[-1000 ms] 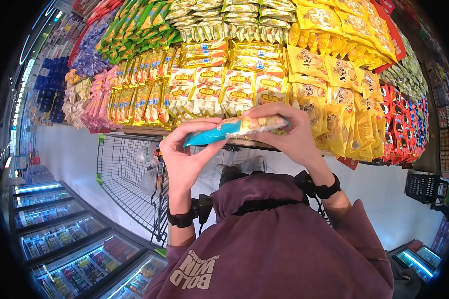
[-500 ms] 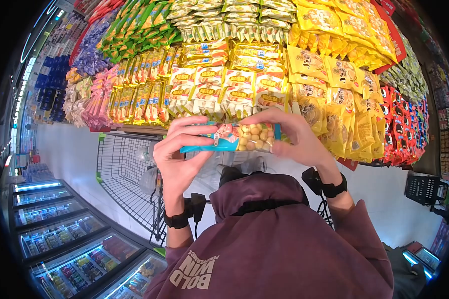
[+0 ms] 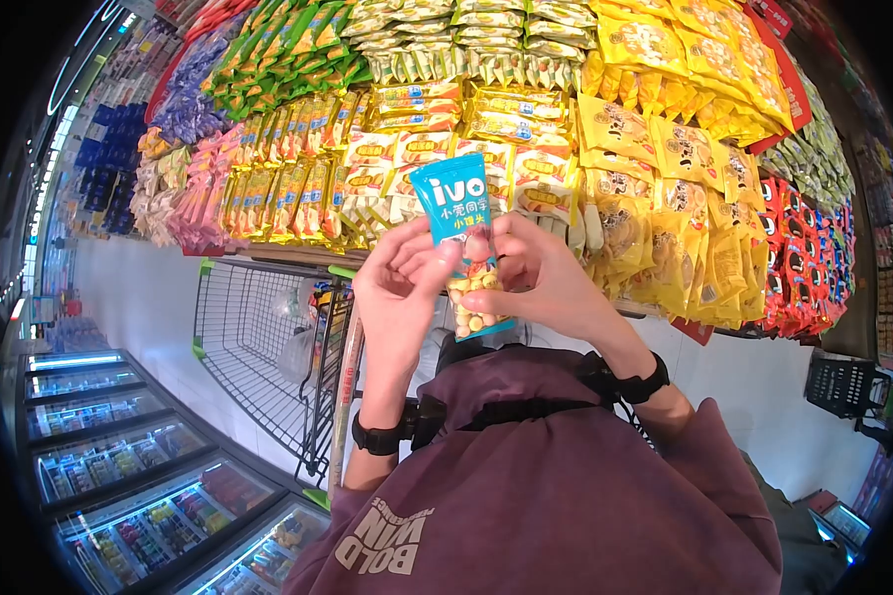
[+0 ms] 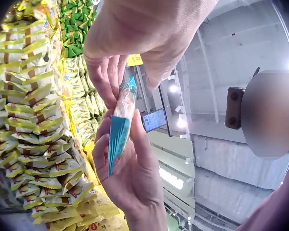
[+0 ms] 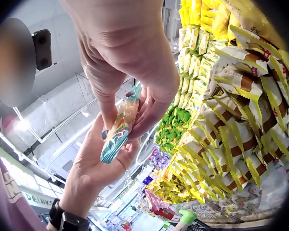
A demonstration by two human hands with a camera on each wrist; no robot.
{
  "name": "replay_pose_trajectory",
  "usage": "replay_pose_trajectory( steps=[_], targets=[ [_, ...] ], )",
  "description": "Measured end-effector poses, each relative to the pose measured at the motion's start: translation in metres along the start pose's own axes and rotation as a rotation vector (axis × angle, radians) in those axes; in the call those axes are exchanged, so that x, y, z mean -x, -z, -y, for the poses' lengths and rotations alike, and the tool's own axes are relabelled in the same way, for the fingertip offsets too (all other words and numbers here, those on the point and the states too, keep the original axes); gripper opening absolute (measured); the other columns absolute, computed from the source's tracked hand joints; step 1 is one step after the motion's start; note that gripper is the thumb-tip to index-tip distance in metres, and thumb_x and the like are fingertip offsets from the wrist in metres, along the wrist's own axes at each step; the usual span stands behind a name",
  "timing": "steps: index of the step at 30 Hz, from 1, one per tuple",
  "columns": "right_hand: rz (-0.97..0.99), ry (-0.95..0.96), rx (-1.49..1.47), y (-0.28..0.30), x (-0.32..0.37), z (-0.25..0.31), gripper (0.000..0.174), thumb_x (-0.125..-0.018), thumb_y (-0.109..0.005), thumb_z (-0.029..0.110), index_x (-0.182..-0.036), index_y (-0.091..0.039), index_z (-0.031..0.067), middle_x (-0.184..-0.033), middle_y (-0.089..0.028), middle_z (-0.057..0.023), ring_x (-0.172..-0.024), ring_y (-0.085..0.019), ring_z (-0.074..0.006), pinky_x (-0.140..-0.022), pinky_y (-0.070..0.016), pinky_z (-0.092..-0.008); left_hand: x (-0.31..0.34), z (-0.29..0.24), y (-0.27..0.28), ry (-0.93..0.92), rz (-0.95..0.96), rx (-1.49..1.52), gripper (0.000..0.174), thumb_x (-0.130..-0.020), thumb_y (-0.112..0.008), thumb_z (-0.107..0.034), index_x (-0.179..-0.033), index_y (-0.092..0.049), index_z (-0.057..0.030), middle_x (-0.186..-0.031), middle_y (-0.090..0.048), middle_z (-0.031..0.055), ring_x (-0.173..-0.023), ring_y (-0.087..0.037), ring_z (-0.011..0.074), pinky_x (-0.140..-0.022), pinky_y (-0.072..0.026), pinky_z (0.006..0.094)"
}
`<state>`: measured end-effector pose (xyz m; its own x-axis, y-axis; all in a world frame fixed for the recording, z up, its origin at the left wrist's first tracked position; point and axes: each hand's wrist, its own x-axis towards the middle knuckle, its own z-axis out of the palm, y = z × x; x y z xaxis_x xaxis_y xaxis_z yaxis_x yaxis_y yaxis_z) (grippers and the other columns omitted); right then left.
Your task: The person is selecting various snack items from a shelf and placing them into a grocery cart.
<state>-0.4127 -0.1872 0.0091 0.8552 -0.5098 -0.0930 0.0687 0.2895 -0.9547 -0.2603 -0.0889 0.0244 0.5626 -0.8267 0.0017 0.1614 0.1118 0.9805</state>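
Observation:
A blue snack pack (image 3: 458, 203) printed with "ivo" and small round yellow biscuits stands upright, slightly tilted, between both hands before the chest. My right hand (image 3: 551, 283) pinches its lower right side, thumb across the front and fingers behind. My left hand (image 3: 399, 288) is at the left edge, its fingers curled behind the pack and its thumb overlapping the front in the head view. Seen edge-on in the left wrist view, the blue pack (image 4: 119, 130) looks thin, with a crimped end. The right wrist view shows the pack (image 5: 120, 127) between the hands too.
Beyond the hands rises a display of packaged snacks, with white-and-yellow packs (image 3: 541, 164) in the middle and yellow bags (image 3: 690, 149) to the right. A wire shopping cart (image 3: 253, 317) stands at the left, near glass-topped freezers (image 3: 139, 461). A black basket (image 3: 838, 377) is at the far right.
The pack was held lengthwise from side to side, first edge-up, then front-up. Now it is turned upright with its printed front showing, and both hands have come closer together.

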Motion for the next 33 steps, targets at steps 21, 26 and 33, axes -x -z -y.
replay_pose_trajectory(
  steps=[21,26,33],
  targets=[
    [-0.138,0.006,-0.1,0.0,-0.002,-0.002,0.024,-0.093,-0.068,0.019,-0.105,-0.056,0.0023,-0.093,-0.07,-0.0032,-0.082,-0.061,-0.0053,-0.068,-0.0502,-0.0233,0.001,-0.002,-0.001,0.085,0.03,-0.024,0.032,-0.085,-0.073,-0.001,-0.115,-0.064,0.0072,-0.1,-0.071,0.0093,-0.087,-0.067,0.0088,-0.079,-0.052,0.0225],
    [-0.175,0.155,-0.033,0.0,-0.006,-0.004,0.023,-0.09,-0.071,0.018,-0.102,-0.06,0.0025,-0.09,-0.068,-0.0011,-0.079,-0.06,-0.0043,-0.067,-0.0489,-0.0212,0.007,-0.003,-0.002,0.042,0.191,-0.168,0.038,-0.082,-0.075,0.001,-0.117,-0.062,0.0051,-0.1,-0.071,0.0067,-0.085,-0.065,0.0051,-0.072,-0.0506,0.0178],
    [-0.3,0.342,0.199,0.001,-0.012,-0.013,0.035,-0.08,-0.081,0.021,-0.103,-0.064,0.0012,-0.083,-0.063,-0.0004,-0.076,-0.059,-0.0083,-0.072,-0.048,-0.0255,0.008,0.004,0.006,-0.038,0.219,-0.254,0.037,-0.078,-0.079,0.001,-0.112,-0.065,0.0032,-0.1,-0.071,0.0062,-0.084,-0.065,0.0068,-0.075,-0.0515,0.0206]
  ],
)
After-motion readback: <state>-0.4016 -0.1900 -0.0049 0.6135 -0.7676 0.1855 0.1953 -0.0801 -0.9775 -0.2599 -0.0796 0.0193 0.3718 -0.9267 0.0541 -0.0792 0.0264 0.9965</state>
